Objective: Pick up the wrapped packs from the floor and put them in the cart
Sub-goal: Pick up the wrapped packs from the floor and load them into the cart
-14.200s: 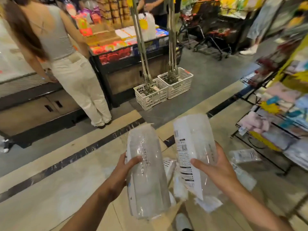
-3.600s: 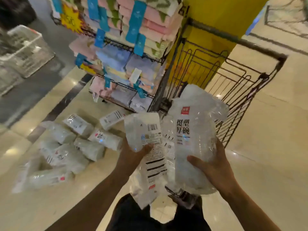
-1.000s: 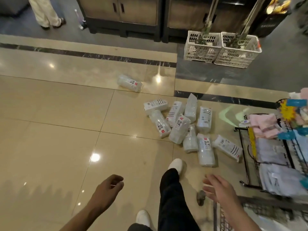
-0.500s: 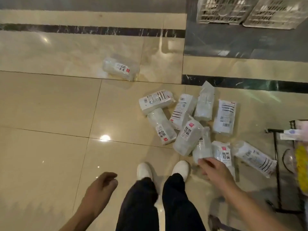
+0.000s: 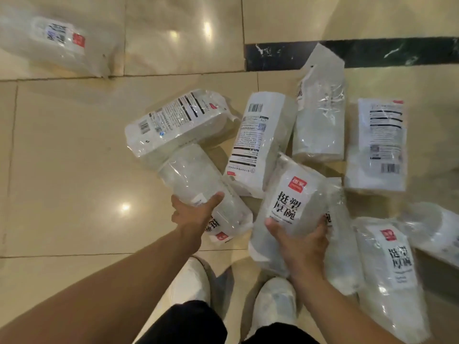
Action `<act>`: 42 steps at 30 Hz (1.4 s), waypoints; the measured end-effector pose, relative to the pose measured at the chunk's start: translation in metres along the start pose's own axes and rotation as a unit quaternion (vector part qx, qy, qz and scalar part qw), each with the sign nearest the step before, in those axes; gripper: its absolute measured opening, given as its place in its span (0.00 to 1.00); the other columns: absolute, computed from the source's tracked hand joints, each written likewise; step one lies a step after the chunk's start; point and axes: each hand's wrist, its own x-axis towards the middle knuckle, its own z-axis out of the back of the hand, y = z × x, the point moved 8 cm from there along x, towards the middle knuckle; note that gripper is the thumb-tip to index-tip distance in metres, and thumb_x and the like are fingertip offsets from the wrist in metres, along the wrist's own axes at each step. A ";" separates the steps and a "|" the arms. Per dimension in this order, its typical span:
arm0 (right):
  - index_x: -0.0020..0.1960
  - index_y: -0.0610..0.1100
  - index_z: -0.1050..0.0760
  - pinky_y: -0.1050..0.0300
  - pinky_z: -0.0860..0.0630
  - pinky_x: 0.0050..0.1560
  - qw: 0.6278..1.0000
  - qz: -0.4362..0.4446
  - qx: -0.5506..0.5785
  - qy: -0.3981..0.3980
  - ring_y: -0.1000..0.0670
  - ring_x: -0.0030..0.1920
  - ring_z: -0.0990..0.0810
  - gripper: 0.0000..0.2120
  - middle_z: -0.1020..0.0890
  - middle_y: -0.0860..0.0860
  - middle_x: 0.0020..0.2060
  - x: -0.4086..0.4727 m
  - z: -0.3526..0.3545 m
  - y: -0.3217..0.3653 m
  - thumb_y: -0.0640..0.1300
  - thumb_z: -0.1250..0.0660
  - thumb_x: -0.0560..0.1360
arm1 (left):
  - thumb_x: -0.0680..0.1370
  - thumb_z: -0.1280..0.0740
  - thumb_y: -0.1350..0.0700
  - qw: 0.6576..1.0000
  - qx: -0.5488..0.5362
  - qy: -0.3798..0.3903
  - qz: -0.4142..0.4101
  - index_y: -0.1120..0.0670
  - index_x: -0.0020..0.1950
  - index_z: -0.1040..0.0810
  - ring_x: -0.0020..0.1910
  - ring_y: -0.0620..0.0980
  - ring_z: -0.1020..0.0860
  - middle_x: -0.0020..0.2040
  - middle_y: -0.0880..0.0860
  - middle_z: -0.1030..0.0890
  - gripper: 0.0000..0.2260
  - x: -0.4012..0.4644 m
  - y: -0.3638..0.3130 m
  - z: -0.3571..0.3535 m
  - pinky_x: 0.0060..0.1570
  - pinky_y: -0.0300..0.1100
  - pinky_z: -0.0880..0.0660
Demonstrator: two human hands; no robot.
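— Beige floor tiles point(image 5: 74, 182) fill the view, glossy, with a dark stripe point(image 5: 372, 52) at the top right. Where is open room?

— On the left side the floor is bare, from the left edge up to the packs. One pack point(image 5: 54, 43) lies alone at the top left, well apart from the others. On the right the packs reach the frame edge.

— And the hands?

— Left hand point(image 5: 192, 216) grips a clear pack point(image 5: 198, 184), thumb over its top. This pack lies on the floor, its far end under a labelled pack point(image 5: 178, 120). Right hand point(image 5: 301, 240) grips a pack with a red logo point(image 5: 290, 202), fingers curled round its lower part.

— Any containers?

— Only the wrappers. Inside the clear ones I see stacked pale ware, but I cannot tell which kind.

— The feet?

— Two white shoes point(image 5: 191, 281) stand just beside the heap, at the bottom.
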 end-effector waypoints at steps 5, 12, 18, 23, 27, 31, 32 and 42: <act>0.83 0.44 0.47 0.46 0.34 0.73 0.996 0.009 0.024 -0.087 0.40 0.75 0.32 0.62 0.33 0.40 0.76 0.012 -0.014 -0.002 0.51 0.13 0.60 | 0.60 0.16 0.36 0.996 -0.022 -0.075 -0.044 0.41 0.82 0.55 0.70 0.67 0.25 0.76 0.62 0.29 0.63 0.024 0.002 -0.022 0.69 0.64 0.25; 0.77 0.43 0.38 0.46 0.26 0.68 0.996 -0.005 0.040 -0.074 0.40 0.67 0.22 0.53 0.23 0.43 0.69 -0.027 0.024 0.013 0.54 0.14 0.61 | 0.65 0.15 0.43 0.989 -0.003 -0.042 -0.144 0.45 0.81 0.46 0.64 0.57 0.20 0.66 0.51 0.22 0.54 -0.030 -0.020 0.031 0.66 0.61 0.21; 0.77 0.49 0.38 0.41 0.24 0.67 0.999 -0.012 0.040 0.018 0.42 0.66 0.20 0.54 0.20 0.49 0.67 -0.129 0.110 0.072 0.61 0.16 0.59 | 0.65 0.14 0.47 0.973 0.030 0.040 -0.226 0.45 0.80 0.42 0.64 0.52 0.22 0.66 0.45 0.26 0.52 -0.171 -0.074 0.110 0.66 0.60 0.21; 0.70 0.53 0.30 0.46 0.20 0.58 0.987 0.031 0.092 0.130 0.49 0.57 0.16 0.40 0.15 0.55 0.57 -0.234 0.225 0.175 0.51 0.15 0.63 | 0.64 0.14 0.47 0.947 0.063 0.117 -0.293 0.41 0.79 0.41 0.62 0.43 0.21 0.64 0.37 0.25 0.52 -0.333 -0.144 0.181 0.62 0.54 0.19; 0.78 0.61 0.44 0.41 0.25 0.68 0.979 0.096 0.095 0.150 0.49 0.64 0.21 0.55 0.19 0.58 0.62 -0.324 0.335 0.254 0.59 0.15 0.60 | 0.64 0.14 0.45 0.919 0.068 0.157 -0.357 0.41 0.79 0.41 0.65 0.46 0.23 0.65 0.37 0.27 0.51 -0.481 -0.208 0.231 0.60 0.52 0.18; 0.75 0.66 0.44 0.37 0.24 0.68 0.969 0.134 0.142 0.149 0.47 0.63 0.19 0.63 0.19 0.54 0.64 -0.409 0.420 0.293 0.67 0.14 0.48 | 0.63 0.15 0.40 0.881 0.083 0.181 -0.428 0.39 0.78 0.40 0.67 0.50 0.21 0.71 0.44 0.27 0.50 -0.607 -0.252 0.262 0.58 0.57 0.16; 0.73 0.68 0.44 0.37 0.23 0.67 0.967 0.140 0.160 0.141 0.48 0.62 0.18 0.63 0.19 0.54 0.63 -0.425 0.437 0.293 0.68 0.14 0.46 | 0.63 0.15 0.38 0.872 0.086 0.190 -0.443 0.38 0.78 0.41 0.67 0.50 0.22 0.71 0.44 0.28 0.51 -0.630 -0.259 0.264 0.58 0.57 0.16; 0.74 0.57 0.38 0.46 0.19 0.59 0.926 0.177 0.332 -0.034 0.56 0.57 0.16 0.50 0.13 0.63 0.50 -0.536 0.547 0.223 0.51 0.14 0.60 | 0.65 0.15 0.44 0.770 0.150 0.354 -0.509 0.37 0.77 0.39 0.61 0.43 0.17 0.70 0.44 0.25 0.48 -0.762 -0.266 0.214 0.58 0.52 0.16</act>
